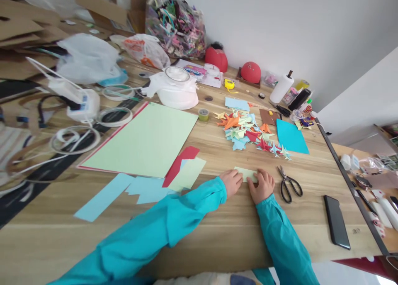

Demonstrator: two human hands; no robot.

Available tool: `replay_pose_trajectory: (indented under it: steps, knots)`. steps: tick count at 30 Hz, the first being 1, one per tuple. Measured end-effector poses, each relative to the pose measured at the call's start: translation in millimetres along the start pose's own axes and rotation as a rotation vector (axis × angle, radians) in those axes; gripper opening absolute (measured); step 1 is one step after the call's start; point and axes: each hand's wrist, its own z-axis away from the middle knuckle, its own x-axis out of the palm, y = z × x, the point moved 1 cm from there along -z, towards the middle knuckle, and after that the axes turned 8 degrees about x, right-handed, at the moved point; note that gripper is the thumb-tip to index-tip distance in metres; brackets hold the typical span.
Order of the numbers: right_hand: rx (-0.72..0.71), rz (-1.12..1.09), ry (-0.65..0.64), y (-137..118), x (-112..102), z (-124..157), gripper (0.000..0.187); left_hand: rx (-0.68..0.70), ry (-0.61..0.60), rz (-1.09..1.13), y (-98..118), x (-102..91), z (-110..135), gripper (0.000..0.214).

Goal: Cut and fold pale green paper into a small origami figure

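A small rectangle of pale green paper [246,174] lies on the wooden table between my two hands. My left hand [231,182] has its bent fingers on the left end of this paper. On the opposite end, the thumb and fingers of my right hand [263,185] press the paper's right side. Black-handled scissors [289,184] rest just right of my right hand, blades pointing away from me. Beyond the hands is a pile of folded paper figures [245,132] in orange, red, blue and pale green.
Large pale green sheets [146,137] lie to the left, with blue offcuts [104,197] in front. A phone [336,222] sits at the right. A turquoise sheet [292,136], yellow tape measure [229,84], red pincushion [251,72] and white power strip [83,105] are farther out.
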Motion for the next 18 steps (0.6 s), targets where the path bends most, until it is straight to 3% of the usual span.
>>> replay_pose_trajectory:
  steps: [6,11,15,18]
  knots:
    - [0.059,-0.001,-0.051,-2.4,6.2,6.0,0.027,-0.012,-0.092,-0.065,6.4,-0.9,7.6,0.042]
    - [0.062,-0.063,-0.044,27.1,3.9,8.2,0.037,0.032,-0.053,-0.1,-1.3,6.5,12.2,0.036]
    - [0.042,-0.188,0.043,44.5,-7.4,5.7,0.029,0.061,0.077,-0.162,-8.3,19.0,13.5,0.028]
    - [-0.149,-0.262,-0.001,35.1,-14.0,4.2,0.02,0.084,0.21,-0.226,-10.2,22.3,10.7,0.024]
